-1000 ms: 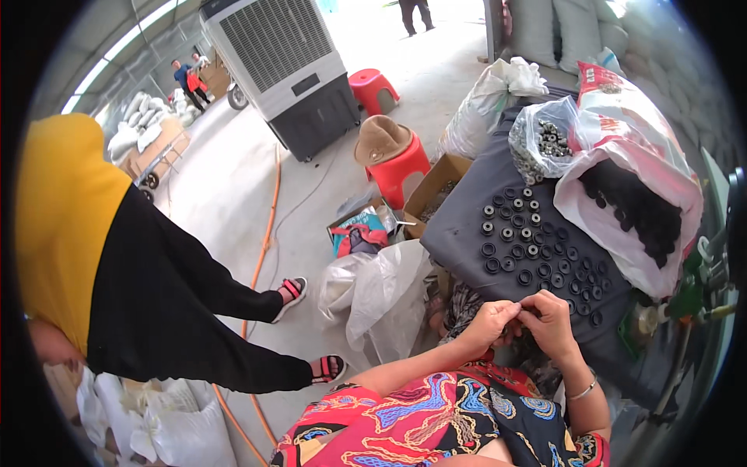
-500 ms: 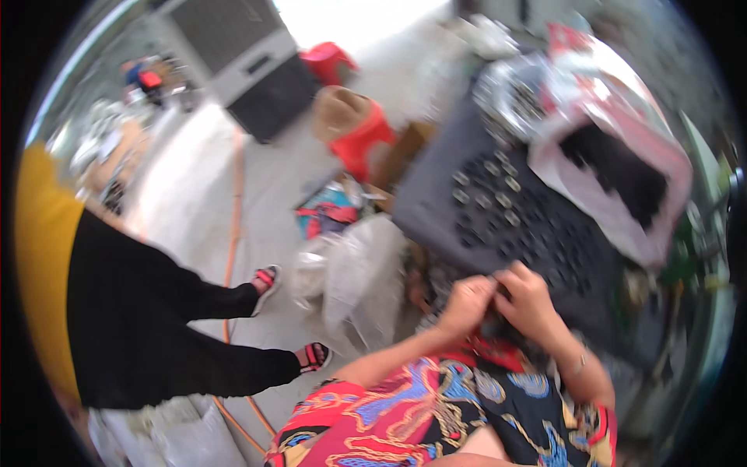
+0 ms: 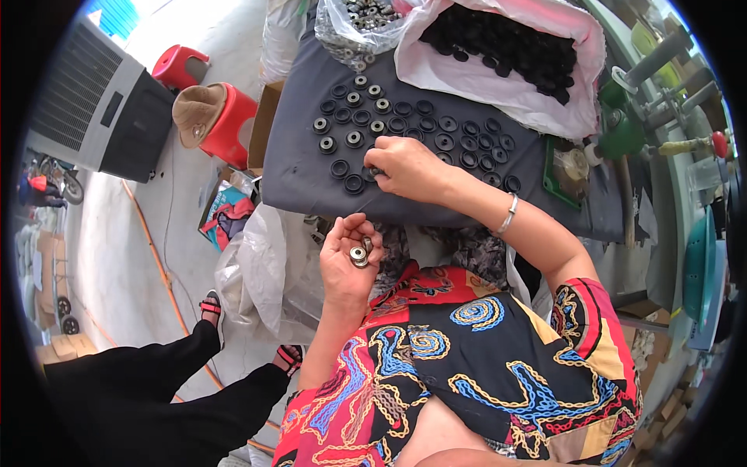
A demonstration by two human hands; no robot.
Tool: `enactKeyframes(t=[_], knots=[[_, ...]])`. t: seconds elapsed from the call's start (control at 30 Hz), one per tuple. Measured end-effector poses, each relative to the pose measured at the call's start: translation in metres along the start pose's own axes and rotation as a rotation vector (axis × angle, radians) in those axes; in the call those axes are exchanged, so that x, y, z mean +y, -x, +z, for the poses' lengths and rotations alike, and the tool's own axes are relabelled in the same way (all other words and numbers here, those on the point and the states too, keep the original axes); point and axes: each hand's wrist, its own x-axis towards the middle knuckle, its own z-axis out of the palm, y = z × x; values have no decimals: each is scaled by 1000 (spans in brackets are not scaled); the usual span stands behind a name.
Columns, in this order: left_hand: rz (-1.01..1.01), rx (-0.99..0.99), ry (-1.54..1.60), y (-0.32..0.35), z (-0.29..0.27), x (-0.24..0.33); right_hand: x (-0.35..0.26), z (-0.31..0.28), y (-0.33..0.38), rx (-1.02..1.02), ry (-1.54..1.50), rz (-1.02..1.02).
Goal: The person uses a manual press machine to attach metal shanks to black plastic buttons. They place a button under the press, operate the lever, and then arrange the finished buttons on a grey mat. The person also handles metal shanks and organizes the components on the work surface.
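My left hand (image 3: 348,265) is palm up in front of the table edge, fingers curled around a few small metal bearings (image 3: 359,254). Over the dark cloth-covered table, my right hand (image 3: 416,170) reaches in from the right, its fingertips pinched on a small round part (image 3: 374,171) that they partly cover. Several black rubber rings (image 3: 354,184) lie in loose rows about it. Some rings toward the far left have metal bearings (image 3: 355,138) set in them. On the right side of the group are more black rings (image 3: 468,159) without shiny metal.
A white sack (image 3: 498,93) of black round pieces and a clear bag (image 3: 366,35) of metal bearings stand at the table's back. Green machinery (image 3: 622,128) is on the right. A person in black trousers (image 3: 148,381) stands at left, near a red stool (image 3: 229,124) with a hat.
My hands, together at the table edge before, are now apart: the right has moved over the rings, the left lies palm up with bearings. The view has swung round, and more rings hold bearings.
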Motion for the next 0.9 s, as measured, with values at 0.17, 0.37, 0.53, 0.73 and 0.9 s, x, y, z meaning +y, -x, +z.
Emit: enactKeyframes(t=[0.17,0.37,0.53,0.73,0.9], knots=[[39,19,-23,3,2,2,6,7,-6,-81,97,-21],[62,32,-13,5,4,6,1,9,-15,-131,140,-10],[79,67,-19,3,15,9,5,9,-17,-158,172,-6],[80,-15,-5,-2,9,3,-34,-1,20,121,165,-281],[-11,27,-75,-4,13,-8,-58,13,58,-54,181,-404]])
